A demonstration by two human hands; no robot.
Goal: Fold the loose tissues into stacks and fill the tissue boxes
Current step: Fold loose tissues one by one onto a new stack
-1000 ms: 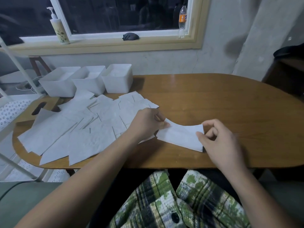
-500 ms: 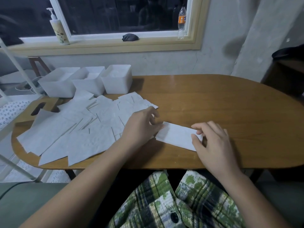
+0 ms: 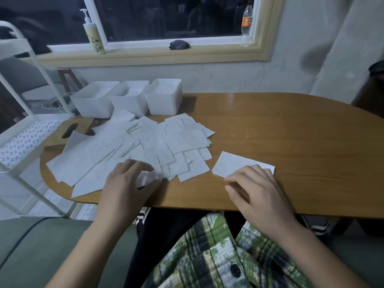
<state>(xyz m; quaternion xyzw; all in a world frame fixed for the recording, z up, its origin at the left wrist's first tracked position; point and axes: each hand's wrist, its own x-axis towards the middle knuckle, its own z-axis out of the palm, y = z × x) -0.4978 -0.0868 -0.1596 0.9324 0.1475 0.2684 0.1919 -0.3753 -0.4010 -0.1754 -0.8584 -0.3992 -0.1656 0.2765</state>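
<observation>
- Your left hand (image 3: 126, 181) lies flat on the near edge of the pile of loose tissues (image 3: 145, 146). Its fingers are spread and relaxed and touch the sheets, and they hold nothing. The sheet under the fingertips is blurred, so I cannot tell if it is lifted.
- Your right hand (image 3: 255, 194) is to the right of the pile, near the front edge of the table (image 3: 301, 138). Its fingers are nearly straight and press down on the near side of the folded tissue (image 3: 234, 164). It is not a grip.
- This folded tissue is a narrow white strip that lies flat on the wood just right of the pile. It is close to the pile's nearest sheets, but I cannot tell if it touches them.
- The pile is many white sheets that overlap each other, fanned out flat on the table.
- Three white tissue boxes (image 3: 128, 100) stand in a row directly behind the pile, side by side with open tops. Something white is inside them, but how full they are I cannot tell.
- At the pile's far left corner a wooden piece with an oval slot (image 3: 68, 132) lies partly under the sheets.
- Far behind the pile, on the window sill, stand a pump bottle (image 3: 92, 36) and a plastic bottle with an orange label (image 3: 246, 23).
</observation>
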